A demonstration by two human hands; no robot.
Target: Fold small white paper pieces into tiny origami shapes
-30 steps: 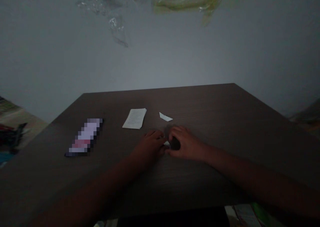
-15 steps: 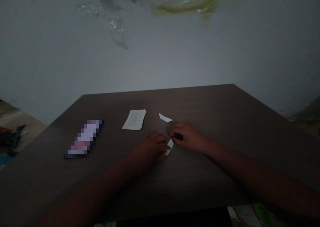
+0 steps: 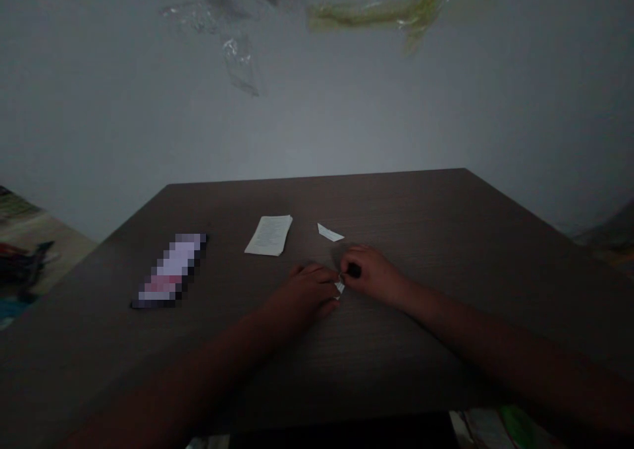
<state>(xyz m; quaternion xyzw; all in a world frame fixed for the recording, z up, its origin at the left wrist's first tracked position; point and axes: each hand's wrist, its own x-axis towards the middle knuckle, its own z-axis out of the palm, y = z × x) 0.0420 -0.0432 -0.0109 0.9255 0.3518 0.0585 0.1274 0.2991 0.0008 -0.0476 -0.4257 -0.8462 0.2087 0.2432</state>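
Note:
A small printed piece of folded paper (image 3: 340,286) lies on the dark wood-grain table between my hands, partly covered by fingers. My left hand (image 3: 313,290) is over its left part, fingers together, holding it against the tabletop. Thumb and fingertips of my right hand (image 3: 370,272) are pinched at its upper right end. Just beyond the hands rests another folded paper piece (image 3: 330,233), a flat slanted strip. To the left of that lies a stack of printed paper sheets (image 3: 269,236).
A phone (image 3: 171,269) with a blurred-out screen lies on the left of the table (image 3: 406,218). Behind the table rises a pale wall (image 3: 347,112) bearing yellow tape (image 3: 366,15) and clear plastic tape (image 3: 240,59). Cluttered items show on the floor at the left.
Around the paper piece, my hands have shifted slightly; the left fingers now cover more of it than half a second ago. My right fingers have closed from a wider curl into a pinch.

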